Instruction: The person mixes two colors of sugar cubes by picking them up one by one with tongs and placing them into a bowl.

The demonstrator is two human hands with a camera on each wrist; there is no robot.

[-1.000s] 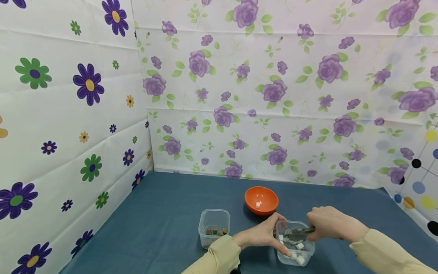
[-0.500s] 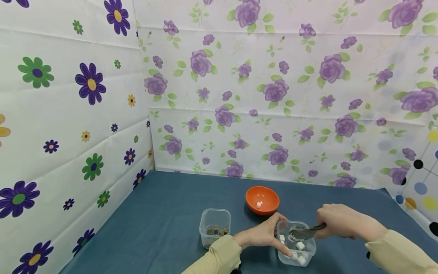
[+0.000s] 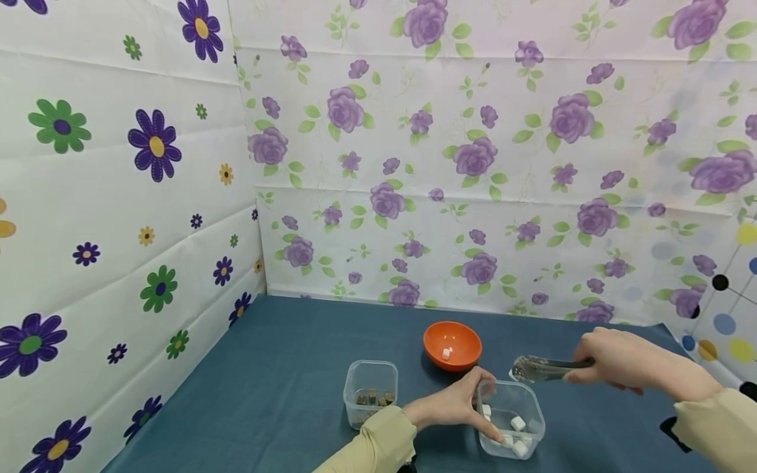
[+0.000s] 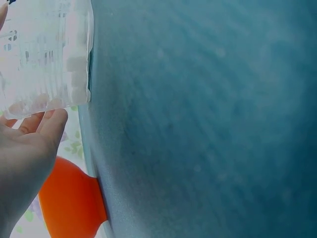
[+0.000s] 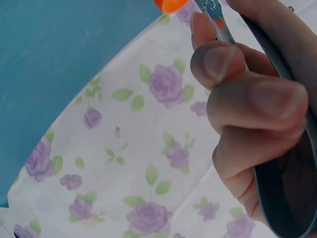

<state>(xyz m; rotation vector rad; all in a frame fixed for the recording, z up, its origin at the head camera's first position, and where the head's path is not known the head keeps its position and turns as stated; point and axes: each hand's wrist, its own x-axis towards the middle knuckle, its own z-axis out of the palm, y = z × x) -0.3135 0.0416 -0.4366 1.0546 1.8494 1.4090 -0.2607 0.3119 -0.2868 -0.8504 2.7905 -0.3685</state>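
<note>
Left hand [image 3: 452,407] grasping a clear container [image 3: 529,404] of white cubes [image 3: 518,423], right hand [image 3: 627,361] gripping metal tongs [image 3: 541,368] near its rim, orange bowl [image 3: 458,338] beyond holding a single cube [image 3: 446,353].

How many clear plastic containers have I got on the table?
2: the left container, holding brown cubes, and the right container, holding white cubes and gripped by the left hand.

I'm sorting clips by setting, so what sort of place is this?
Probably a makeshift indoor recording booth: rose-print sheeting at the back and daisy-print sheeting at left screen off a blue-covered tabletop.
</note>
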